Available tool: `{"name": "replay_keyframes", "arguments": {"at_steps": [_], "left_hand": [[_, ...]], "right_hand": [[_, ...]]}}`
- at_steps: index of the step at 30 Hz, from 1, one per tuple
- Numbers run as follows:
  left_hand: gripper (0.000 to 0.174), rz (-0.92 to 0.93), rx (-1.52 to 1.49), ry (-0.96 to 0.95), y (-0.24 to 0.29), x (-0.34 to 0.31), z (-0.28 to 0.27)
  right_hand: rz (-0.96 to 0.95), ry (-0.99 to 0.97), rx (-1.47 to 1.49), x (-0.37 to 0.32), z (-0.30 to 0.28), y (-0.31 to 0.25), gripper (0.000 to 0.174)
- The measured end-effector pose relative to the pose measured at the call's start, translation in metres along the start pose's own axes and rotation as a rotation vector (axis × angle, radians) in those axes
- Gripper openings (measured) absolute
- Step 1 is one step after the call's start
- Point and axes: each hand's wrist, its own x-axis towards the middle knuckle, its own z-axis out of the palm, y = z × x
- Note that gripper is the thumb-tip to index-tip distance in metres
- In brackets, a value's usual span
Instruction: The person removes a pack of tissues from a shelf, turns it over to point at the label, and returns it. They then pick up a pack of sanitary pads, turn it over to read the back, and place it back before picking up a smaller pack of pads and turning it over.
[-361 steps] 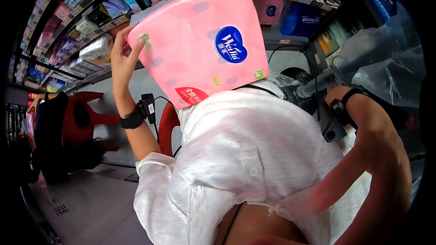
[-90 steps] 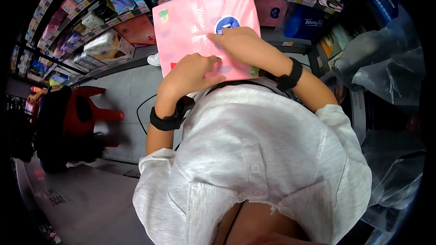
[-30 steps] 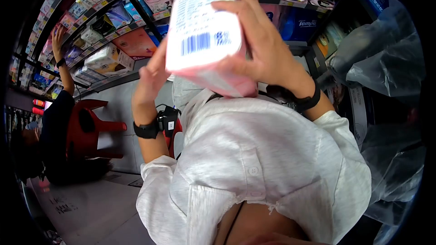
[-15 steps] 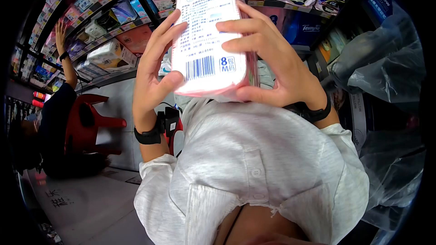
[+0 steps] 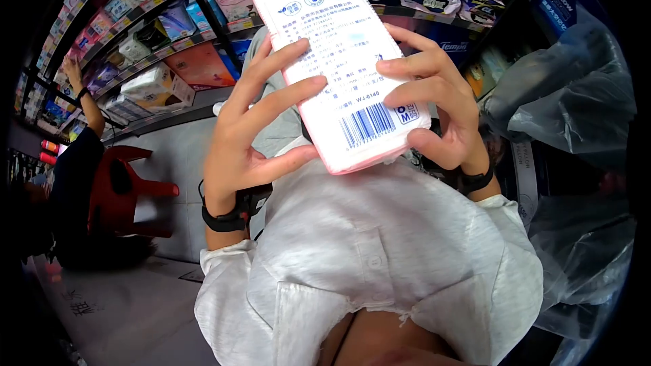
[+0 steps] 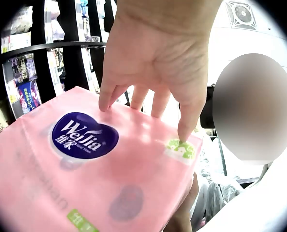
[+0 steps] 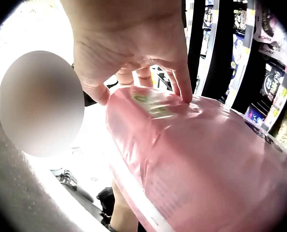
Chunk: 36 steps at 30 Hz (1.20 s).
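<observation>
A pink wrapped pack (image 5: 339, 47) is held up before the white shirt, its white printed side with a barcode facing the head camera and its top tilted left. My left hand (image 5: 254, 122) grips its left edge, thumb near the bottom corner and fingertips on the printed side. On the other edge my right hand (image 5: 441, 95) grips with curled fingers, thumb by the lower right corner. The left wrist view shows the pack's broad pink face (image 6: 100, 169) with a blue logo, and the left hand (image 6: 155, 72) along one edge. Wrinkled film covers the pack (image 7: 196, 154) beneath the right hand (image 7: 133, 53).
Shelves of packaged goods (image 5: 163, 88) curve along the left and back. A red stool (image 5: 122, 190) and another person, an arm (image 5: 85, 98) raised to a shelf, are at left. Clear plastic bags (image 5: 576, 102) hang at right. Grey tiled floor (image 5: 176, 163) shows at left.
The pack, earlier showing its broad pink face, has been turned to its printed side. Since half a second ago its lower end has shifted right and tilted, with both hands still on it.
</observation>
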Motion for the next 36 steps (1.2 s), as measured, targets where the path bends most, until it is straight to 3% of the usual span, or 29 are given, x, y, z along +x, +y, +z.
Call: {"name": "replay_keyframes", "arguments": {"at_steps": [9, 18, 22, 31, 33, 36], "left_hand": [[0.043, 0.006, -0.238, 0.009, -0.011, -0.005, 0.006], [0.032, -0.005, -0.219, 0.017, -0.014, -0.004, -0.002], [0.031, -0.021, -0.191, 0.028, -0.012, -0.006, -0.004], [0.044, -0.006, 0.053, 0.001, 0.002, -0.005, -0.006], [0.051, -0.008, 0.095, 0.036, 0.004, -0.005, -0.003], [0.055, 0.014, 0.13, 0.039, 0.002, -0.005, -0.004]], "right_hand": [[-0.008, -0.047, 0.002, 0.011, 0.001, 0.005, 0.035], [-0.068, 0.013, -0.015, 0.007, 0.017, 0.021, 0.053], [-0.075, 0.016, -0.013, 0.006, 0.02, 0.022, 0.053], [-0.089, 0.015, -0.013, 0.005, 0.021, 0.022, 0.051], [-0.088, 0.031, 0.039, 0.006, 0.022, 0.021, 0.04], [-0.1, 0.013, 0.013, 0.008, 0.022, 0.02, 0.042]]}}
